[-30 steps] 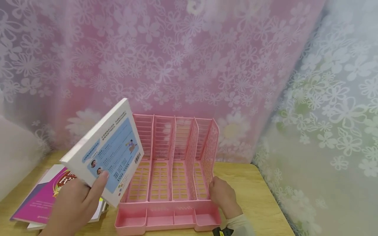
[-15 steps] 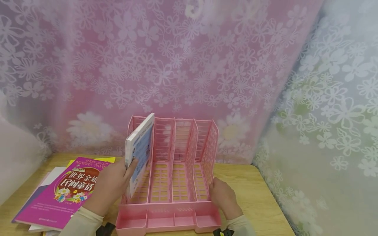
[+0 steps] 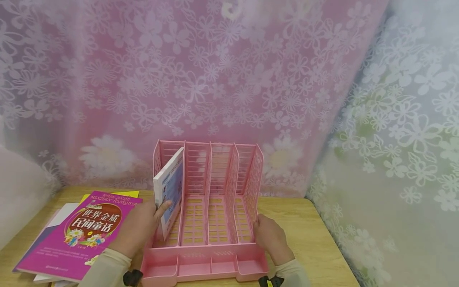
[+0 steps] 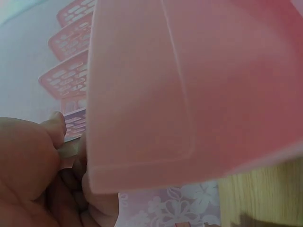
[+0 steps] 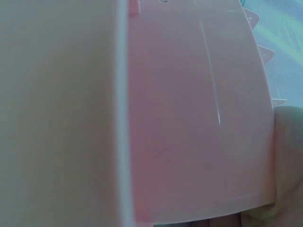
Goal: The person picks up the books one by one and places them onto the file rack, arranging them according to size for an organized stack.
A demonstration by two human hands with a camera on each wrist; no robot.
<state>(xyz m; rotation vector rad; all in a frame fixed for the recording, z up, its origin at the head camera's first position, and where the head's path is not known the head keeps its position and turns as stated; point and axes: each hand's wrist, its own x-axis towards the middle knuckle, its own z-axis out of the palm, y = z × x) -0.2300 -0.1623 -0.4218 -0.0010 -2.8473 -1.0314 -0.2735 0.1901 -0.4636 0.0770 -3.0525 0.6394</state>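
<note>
A white book with a blue back cover (image 3: 173, 185) stands upright in the leftmost slot of the pink desk file rack (image 3: 204, 252). My left hand (image 3: 140, 225) pinches its near edge, the thumb lying on the blue cover. In the left wrist view the same hand (image 4: 42, 165) shows curled beside the rack's front, which hides most of the book. At the rack's right side my right hand (image 3: 270, 237) grips the lower front end of the side wall. The right wrist view has that hand (image 5: 289, 165) at the pink wall's edge, its fingers mostly hidden.
Left of the rack lies a stack of books, a purple one (image 3: 77, 243) with Chinese lettering on top and a yellow one (image 3: 130, 194) poking out behind. The wooden table (image 3: 297, 223) ends at a flowered pink curtain (image 3: 222, 79).
My left hand has brought the book rightward from above the stack, turned it upright and lowered it into the leftmost slot. The right hand keeps its grip on the rack.
</note>
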